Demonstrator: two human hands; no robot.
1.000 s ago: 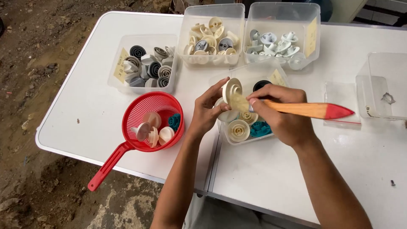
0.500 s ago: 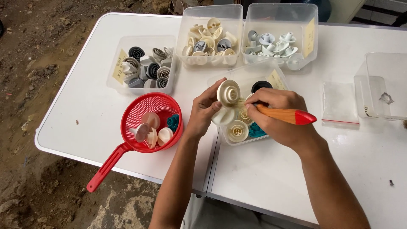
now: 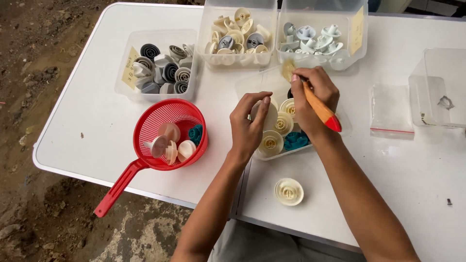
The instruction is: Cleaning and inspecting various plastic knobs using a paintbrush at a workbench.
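Grasping a cream round plastic disc (image 3: 266,115), the left hand (image 3: 248,127) holds it over the shallow clear plastic tray (image 3: 252,87) of cream and teal parts. Beside it, the right hand (image 3: 310,99) is clenched around an orange wooden brush handle with a red tip (image 3: 323,110). Left of the tray stands a red plastic strainer (image 3: 167,128); another cream ribbed plastic cap (image 3: 289,191) lies alone on the white table (image 3: 92,121), nearer the person.

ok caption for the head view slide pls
Left hand holds a cream disc while right hand works an orange-handled brush above a clear tray.
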